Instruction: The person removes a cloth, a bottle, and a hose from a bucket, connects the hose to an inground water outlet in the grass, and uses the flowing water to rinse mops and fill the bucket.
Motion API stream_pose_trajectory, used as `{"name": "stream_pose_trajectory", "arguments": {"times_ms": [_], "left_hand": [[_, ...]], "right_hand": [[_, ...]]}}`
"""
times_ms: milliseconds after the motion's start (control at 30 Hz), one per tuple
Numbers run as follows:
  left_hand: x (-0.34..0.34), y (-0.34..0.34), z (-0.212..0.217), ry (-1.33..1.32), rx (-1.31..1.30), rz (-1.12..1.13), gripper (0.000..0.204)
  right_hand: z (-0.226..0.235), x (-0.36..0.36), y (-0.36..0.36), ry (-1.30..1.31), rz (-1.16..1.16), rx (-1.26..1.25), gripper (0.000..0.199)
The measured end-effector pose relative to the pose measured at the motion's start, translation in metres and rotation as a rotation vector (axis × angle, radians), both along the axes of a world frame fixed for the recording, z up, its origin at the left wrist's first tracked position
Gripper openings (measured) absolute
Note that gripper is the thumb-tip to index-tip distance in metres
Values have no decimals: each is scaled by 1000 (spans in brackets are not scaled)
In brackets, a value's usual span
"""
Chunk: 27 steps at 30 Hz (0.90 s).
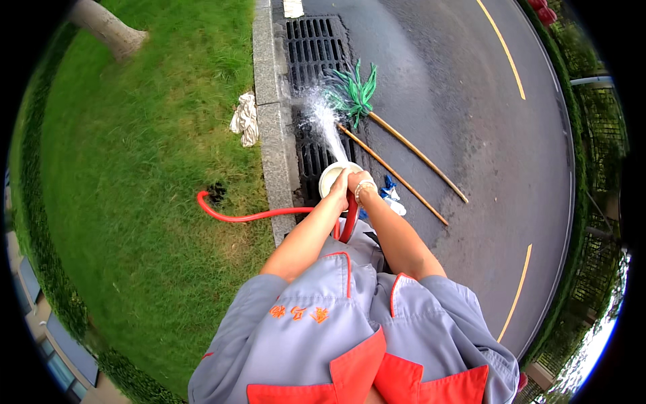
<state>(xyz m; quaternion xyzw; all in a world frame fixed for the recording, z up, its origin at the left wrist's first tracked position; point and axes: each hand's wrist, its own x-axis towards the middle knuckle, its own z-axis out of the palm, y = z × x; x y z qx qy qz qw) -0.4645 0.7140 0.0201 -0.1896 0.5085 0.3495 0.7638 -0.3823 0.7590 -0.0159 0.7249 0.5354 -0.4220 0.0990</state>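
My left hand (pixel 340 188) and my right hand (pixel 359 180) close together around the end of a red hose (pixel 350 222). A white fan of water (pixel 327 123) shoots from it onto the drain grate (pixel 313 161) and the near edge of a mop's green strands (pixel 356 93). That mop lies on the wet road, with its wooden handle (pixel 417 155) pointing back to the right. Beside it lies a second wooden handle (pixel 393 174); its far end is hidden by spray and strands. Just beyond my hands stands a pale round bucket (pixel 327 179), partly covered by them.
A stone curb (pixel 274 145) parts the grass (pixel 148 168) from the road. The hose's red length (pixel 249 217) crosses the curb. Off-white cloth (pixel 245 120) lies on the grass. A blue-and-white item (pixel 391 192) rests right of the bucket. A tree trunk (pixel 111 28) stands far left.
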Motion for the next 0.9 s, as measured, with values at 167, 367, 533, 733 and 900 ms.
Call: {"name": "stream_pose_trajectory", "arguments": {"times_ms": [167,367,533,733,900], "left_hand": [[0,-8,-8,16,77,5,50],[10,-43,-4,-114,627,-142,57],[38,-46,-15,898,820,-311,71],[34,-6,-34,1372,740,-504,69],[46,47,-88,1311,676,-615,70]], "right_hand": [[18,-8,-1,115,-24,-25,47],[42,1,34,332,-570,-136,24],[42,-7,55,435,-709,-272,23],[-10,-23,90,400,-381,-336,33],[-119,1,127,564,-663,-389,27]]}}
